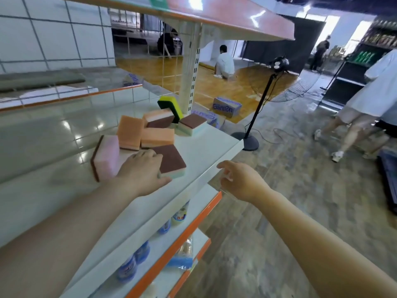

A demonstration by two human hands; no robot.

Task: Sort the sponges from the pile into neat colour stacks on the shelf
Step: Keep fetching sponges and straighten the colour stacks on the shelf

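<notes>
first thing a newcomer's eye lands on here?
The jumbled sponge pile mid-shelf: orange, pink and brown-topped pieces, with a yellow-green sponge propped upright at the back. Then the left hand resting on the pile's near edge, and the right hand open off the white shelf front.

The white shelf (204, 151) is bare along its front edge and toward its right end, in the middle right of the frame, so a hand can come in there from the aisle. The sponge pile (150, 134) fills the centre of the frame, its pieces touching or leaning on one another. The perforated upright post (189, 82) stands just behind the yellow-green sponge (170, 105) and blocks reach there. The shelf above (225, 20) limits headroom. Left of the pile the glossy shelf seems open, though reflections blur it.
</notes>
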